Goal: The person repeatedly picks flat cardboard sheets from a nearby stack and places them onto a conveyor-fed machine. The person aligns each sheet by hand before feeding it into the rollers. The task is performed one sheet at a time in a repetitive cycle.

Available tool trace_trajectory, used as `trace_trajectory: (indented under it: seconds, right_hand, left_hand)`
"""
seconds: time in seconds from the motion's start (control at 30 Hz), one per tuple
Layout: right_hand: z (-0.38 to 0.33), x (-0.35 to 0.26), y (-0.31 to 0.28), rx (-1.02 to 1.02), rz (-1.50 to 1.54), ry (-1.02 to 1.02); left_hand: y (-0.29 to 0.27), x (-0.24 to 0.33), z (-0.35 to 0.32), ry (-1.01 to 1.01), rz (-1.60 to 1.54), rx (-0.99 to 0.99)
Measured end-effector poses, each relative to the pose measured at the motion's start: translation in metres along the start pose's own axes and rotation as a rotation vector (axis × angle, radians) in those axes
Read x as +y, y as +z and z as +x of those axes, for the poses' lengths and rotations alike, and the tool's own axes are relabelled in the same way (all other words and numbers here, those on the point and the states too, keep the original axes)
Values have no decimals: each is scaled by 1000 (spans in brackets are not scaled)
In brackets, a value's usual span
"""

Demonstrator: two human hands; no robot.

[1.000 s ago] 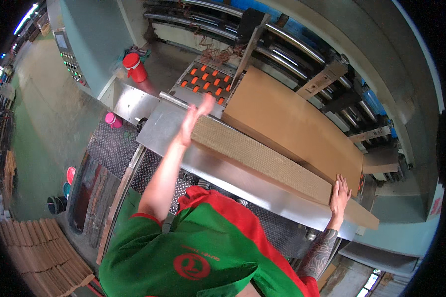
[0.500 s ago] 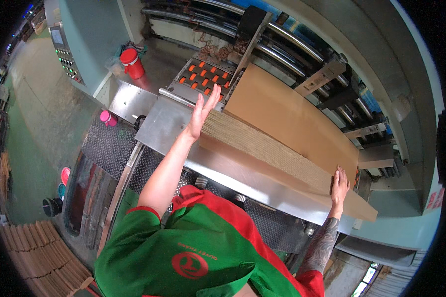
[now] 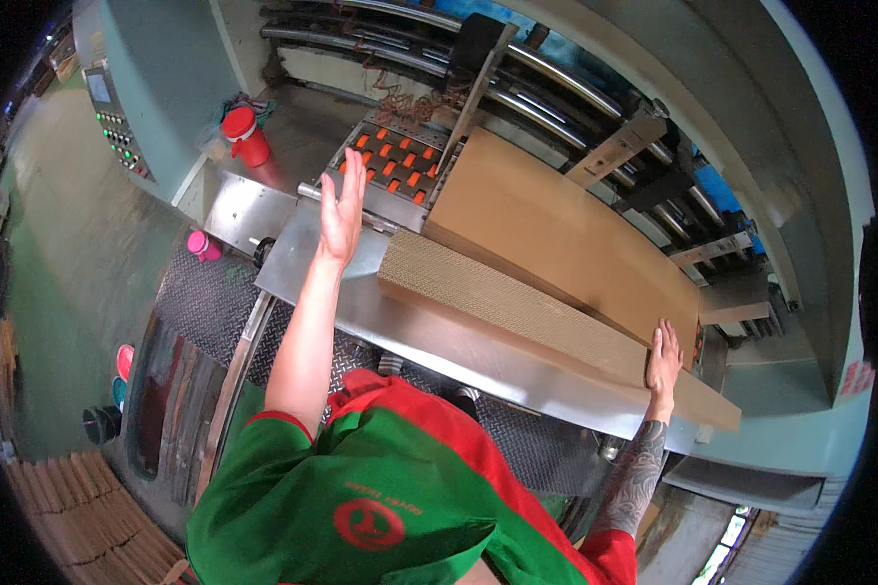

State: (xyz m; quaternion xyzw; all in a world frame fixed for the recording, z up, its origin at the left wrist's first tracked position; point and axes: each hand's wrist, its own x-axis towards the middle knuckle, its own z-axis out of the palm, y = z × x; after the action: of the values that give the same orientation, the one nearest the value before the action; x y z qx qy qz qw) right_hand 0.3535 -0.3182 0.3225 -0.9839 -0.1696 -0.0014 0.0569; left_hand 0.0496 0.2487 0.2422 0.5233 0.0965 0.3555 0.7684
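Steel table [image 3: 288, 258], cardboard stack [image 3: 502, 292]; right grip [image 3: 664, 363] touching

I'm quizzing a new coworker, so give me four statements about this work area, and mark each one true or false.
1. The right hand touches brown cardboard. True.
2. The pink container is left of the red jug. True.
3. The left hand grips the red jug. False: it is open and holds nothing.
4. The control panel is right of the cardboard. False: it is to the left.
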Motion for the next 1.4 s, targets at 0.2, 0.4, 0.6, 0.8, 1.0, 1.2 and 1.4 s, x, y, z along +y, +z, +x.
trace_trajectory:
  seconds: [0.2,0.4,0.6,0.8,1.0,1.2,1.4]
  right_hand:
    - [7,1,-1,-5,-22,27]
    - [15,-5,-3,-10,-12,66]
    - [21,-8,-4,-18,-15,89]
    - [26,-2,-1,-15,-13,54]
    - [29,2,1,-5,-7,30]
    - [35,4,2,-14,-11,11]
    - [38,12,6,-18,-31,5]
  left_hand:
    - [10,-7,1,-41,26,-52]
    - [16,2,7,-101,106,-273]
    - [19,7,11,-75,74,-257]
    - [21,1,12,144,12,37]
    - [23,-1,18,33,60,-7]
    - [29,1,22,-38,-3,-72]
    - [33,5,21,-130,89,-222]
